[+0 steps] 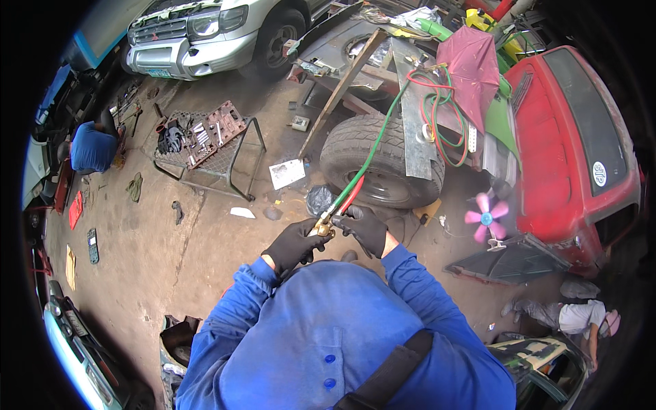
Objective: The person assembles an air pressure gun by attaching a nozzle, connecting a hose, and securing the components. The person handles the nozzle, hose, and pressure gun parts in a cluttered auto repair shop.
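Note:
Both my hands wear black gloves and meet in front of my chest on a brass torch handle (321,228). My left hand (294,246) grips the handle from the left. My right hand (364,229) holds it from the right, near where the hoses join. A green hose (372,154) and a red hose (350,196) run from the handle up over a worn tyre (378,164) to a coil (437,126) beside a grey metal sheet. My blue sleeves and jacket fill the lower middle of the view.
A wire rack with tool sets (205,137) stands at upper left, and a silver car (205,34) is behind it. A red vehicle (574,150) sits right, with a pink fan (486,219) below it. A person in blue (92,147) crouches far left; another person (574,318) is at lower right.

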Available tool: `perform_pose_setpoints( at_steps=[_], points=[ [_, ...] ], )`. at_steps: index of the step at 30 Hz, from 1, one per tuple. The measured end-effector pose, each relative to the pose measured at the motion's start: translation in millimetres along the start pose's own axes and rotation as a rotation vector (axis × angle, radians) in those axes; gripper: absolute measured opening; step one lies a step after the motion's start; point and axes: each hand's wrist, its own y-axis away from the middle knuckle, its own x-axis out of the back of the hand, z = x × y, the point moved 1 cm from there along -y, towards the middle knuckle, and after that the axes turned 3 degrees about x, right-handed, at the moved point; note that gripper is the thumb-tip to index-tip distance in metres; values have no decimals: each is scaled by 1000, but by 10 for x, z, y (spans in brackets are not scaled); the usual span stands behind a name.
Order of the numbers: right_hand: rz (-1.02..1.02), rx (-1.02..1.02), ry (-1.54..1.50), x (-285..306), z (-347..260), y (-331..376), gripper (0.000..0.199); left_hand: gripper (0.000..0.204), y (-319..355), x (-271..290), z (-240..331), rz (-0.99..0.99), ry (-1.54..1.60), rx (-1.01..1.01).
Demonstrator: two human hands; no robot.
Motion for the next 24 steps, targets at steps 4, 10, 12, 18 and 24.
perform_pose_setpoints(
  at_steps=[4,10,12,18,24],
  points=[
    [2,-7,-86,-347,-54,-52,35,39,182,241,-161,2,62,-39],
    [23,-36,52,-694,-65,-90,37,42,461,444,-287,19,16,-76],
    [-41,1,-15,-740,-68,-74,35,50,565,436,-299,39,8,-126],
    [-142,15,-238,-876,-103,-82,32,54,747,449,-257,149,56,-57],
    [-119,20,113,-934,-123,-177,37,43,725,547,-331,196,38,-90]
  ],
)
